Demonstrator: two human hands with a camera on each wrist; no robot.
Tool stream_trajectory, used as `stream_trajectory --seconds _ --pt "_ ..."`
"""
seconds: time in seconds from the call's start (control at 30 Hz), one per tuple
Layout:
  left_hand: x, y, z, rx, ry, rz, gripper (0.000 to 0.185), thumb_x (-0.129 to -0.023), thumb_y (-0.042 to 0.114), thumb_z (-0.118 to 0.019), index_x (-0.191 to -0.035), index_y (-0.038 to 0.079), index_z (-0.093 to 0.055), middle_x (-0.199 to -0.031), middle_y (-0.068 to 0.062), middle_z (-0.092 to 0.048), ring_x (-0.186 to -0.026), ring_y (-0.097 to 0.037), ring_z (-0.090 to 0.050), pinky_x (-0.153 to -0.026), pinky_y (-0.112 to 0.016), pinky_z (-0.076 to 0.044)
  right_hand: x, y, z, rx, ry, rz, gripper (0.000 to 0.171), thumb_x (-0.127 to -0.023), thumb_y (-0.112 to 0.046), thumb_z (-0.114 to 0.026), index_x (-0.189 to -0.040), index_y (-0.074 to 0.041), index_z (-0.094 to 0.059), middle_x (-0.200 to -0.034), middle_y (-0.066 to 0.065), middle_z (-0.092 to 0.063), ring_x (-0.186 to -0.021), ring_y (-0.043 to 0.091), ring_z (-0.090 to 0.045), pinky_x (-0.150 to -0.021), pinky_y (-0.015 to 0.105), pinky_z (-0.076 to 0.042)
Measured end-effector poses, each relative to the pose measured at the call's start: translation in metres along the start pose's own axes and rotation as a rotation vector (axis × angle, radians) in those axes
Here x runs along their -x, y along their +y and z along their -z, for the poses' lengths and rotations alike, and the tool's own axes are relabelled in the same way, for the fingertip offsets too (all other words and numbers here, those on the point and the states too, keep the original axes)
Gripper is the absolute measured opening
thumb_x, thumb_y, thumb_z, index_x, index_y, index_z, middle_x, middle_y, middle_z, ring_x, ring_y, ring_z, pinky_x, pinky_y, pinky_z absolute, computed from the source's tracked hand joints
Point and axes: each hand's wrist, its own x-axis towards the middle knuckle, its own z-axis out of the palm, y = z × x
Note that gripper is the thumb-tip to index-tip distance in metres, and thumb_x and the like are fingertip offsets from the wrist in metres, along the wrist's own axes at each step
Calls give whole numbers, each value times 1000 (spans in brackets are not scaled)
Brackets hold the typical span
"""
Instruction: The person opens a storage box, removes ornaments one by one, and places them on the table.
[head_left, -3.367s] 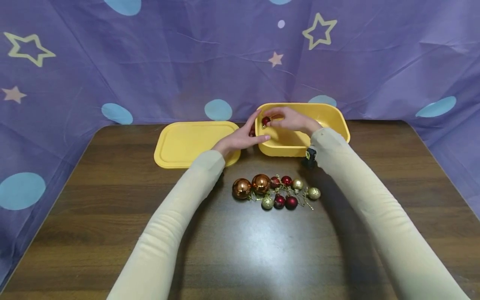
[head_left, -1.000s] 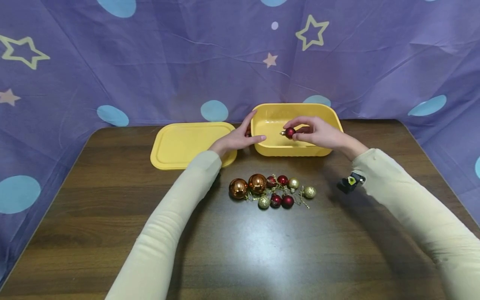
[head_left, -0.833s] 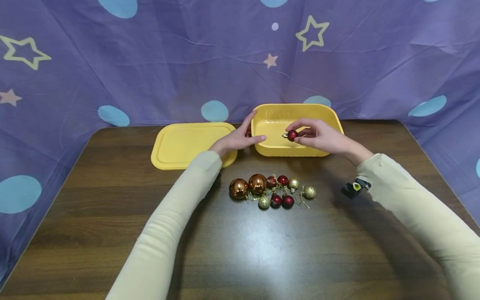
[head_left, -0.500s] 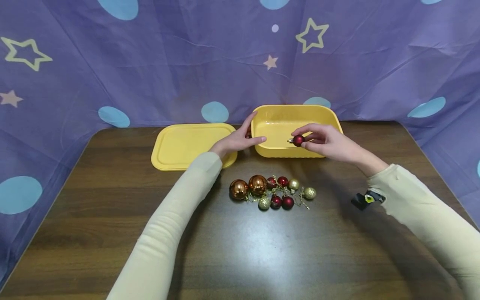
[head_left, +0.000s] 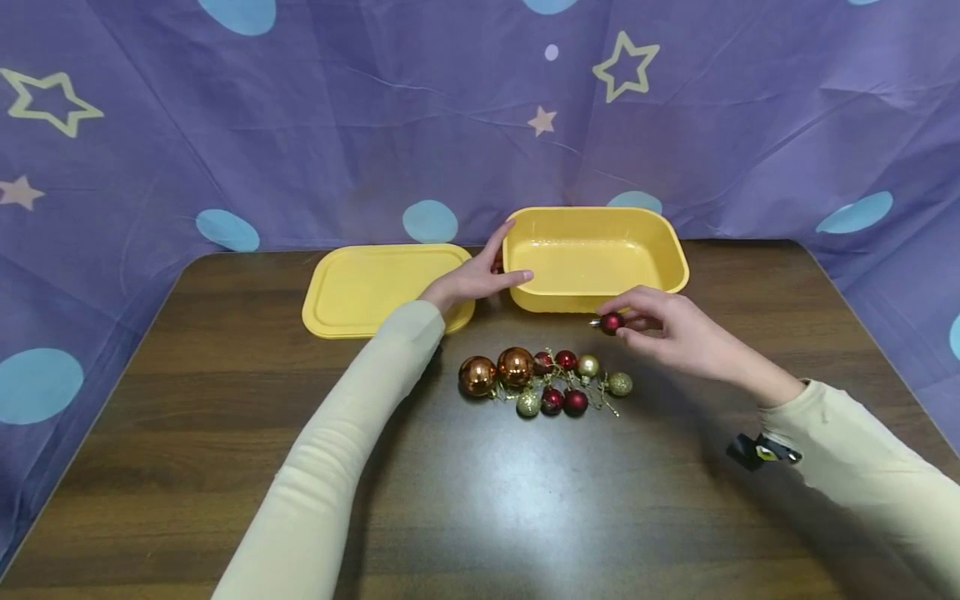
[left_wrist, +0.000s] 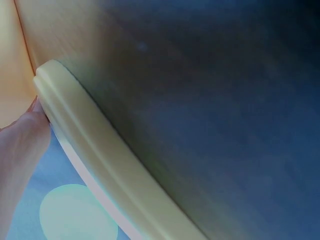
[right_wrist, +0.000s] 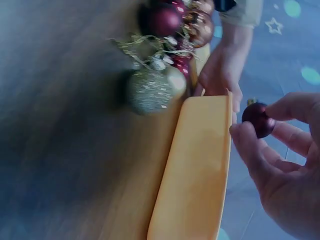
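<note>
My right hand [head_left: 675, 335] pinches a small dark red bauble [head_left: 612, 323] between thumb and fingertips, just in front of the yellow box [head_left: 577, 303]. Its gold cap points left in the head view. In the right wrist view the same bauble [right_wrist: 258, 120] shows at the fingertips, beside the box's edge. My left hand [head_left: 468, 282] holds the box's left end, thumb at the front corner and index finger at the back corner. Its other fingers are mostly hidden. Nothing shows inside the box.
A flat yellow lid [head_left: 367, 287] lies left of the box, partly under my left wrist. Nearer on the wooden table sit two large copper baubles [head_left: 516, 367], with several small red baubles [head_left: 575, 402] and gold ones [head_left: 619, 383]. A purple curtain [head_left: 360, 142] hangs behind.
My right hand has carried the red bauble from the box's left end, across its inside and out over the front rim, toward the right. My left hand stays at the box.
</note>
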Motion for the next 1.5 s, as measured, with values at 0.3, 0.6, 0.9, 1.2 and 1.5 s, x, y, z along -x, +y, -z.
stream_trajectory --seconds 0.3,0.6,0.9,1.2,1.5 --pt "0 2 0 -16 8 10 94 -95 25 -63 -155 24 9 -154 -18 -25 -134 -28 -39 -108 -27 -31 17 -3 -15 246 -40 82 31 -83 1 -70 -112 -6 -66 -107 -2 -63 -96 11 -59 -79 33 -52" --pt "1 3 -1 -29 7 43 94 -94 30 -63 -155 30 8 -151 -20 -31 -132 -26 -41 -108 -29 -31 29 0 -29 241 -22 119 32 -79 0 -72 -110 -5 -67 -106 -1 -65 -96 13 -61 -79 35 -53" --pt "1 5 -1 -32 0 40 94 -94 30 -63 -155 30 9 -150 -20 -32 -132 -26 -41 -108 -29 -31 36 3 -43 336 8 138 32 -76 -12 -78 -106 -5 -69 -98 0 -66 -89 16 -61 -76 38 -53" --pt "0 4 -2 -34 0 37 94 -94 30 -63 -155 29 9 -153 -19 -27 -133 -26 -40 -108 -29 -31 39 4 -48 395 6 134 32 -74 -17 -82 -102 -8 -71 -94 -1 -63 -84 15 -57 -73 38 -51" --pt "1 4 -1 -17 -4 26 94 -95 27 -62 -155 27 9 -155 -18 -23 -134 -27 -38 -109 -28 -30 33 4 -52 449 -13 150 32 -71 -25 -84 -96 -8 -72 -93 2 -64 -84 19 -58 -75 41 -48"
